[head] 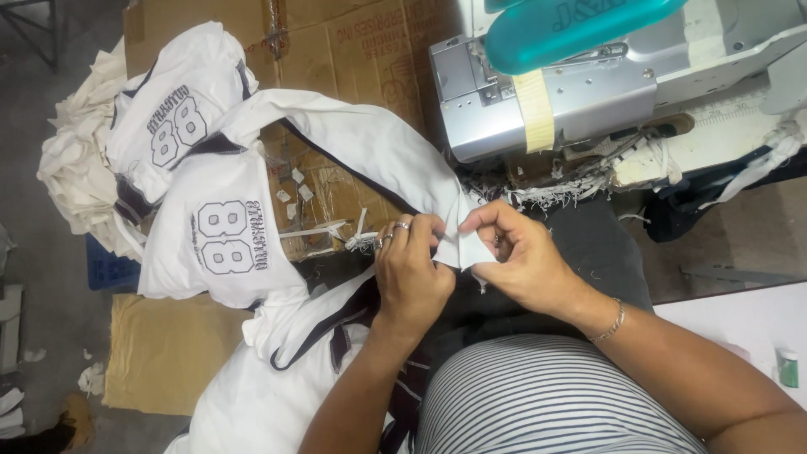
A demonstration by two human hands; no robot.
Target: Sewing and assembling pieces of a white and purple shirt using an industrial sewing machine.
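the fingertips of both hands met on one small corner of a white garment (370, 151). the left hand (412, 273) had its fingers curled and pressed together, rings on two of them, thumb and forefinger nipping the cloth edge. the right hand (521, 256) pinched the same corner from the other side, thumb over bent forefinger, the other fingers folded beneath; a thin bracelet (609, 324) sat on that wrist. the two hands were almost touching, with only the pinched fold between them.

from that corner the garment ran as a long band up and to the left, its long axis slanting from the hands toward the upper left of the view, a dark trim line following it. the held end pointed at the person's lap; the far end lay on a heap of numbered white jerseys (218, 227) spread over flattened cardboard (336, 42). more white cloth with dark trim hung down past the left forearm.

just beyond the hands stood a grey sewing machine (546, 92) with a teal top, its base fringed with thread scraps (555, 189). a striped shirt (546, 399) filled the lower edge, and a small green-capped bottle (788, 368) stood on a pale table at the right.
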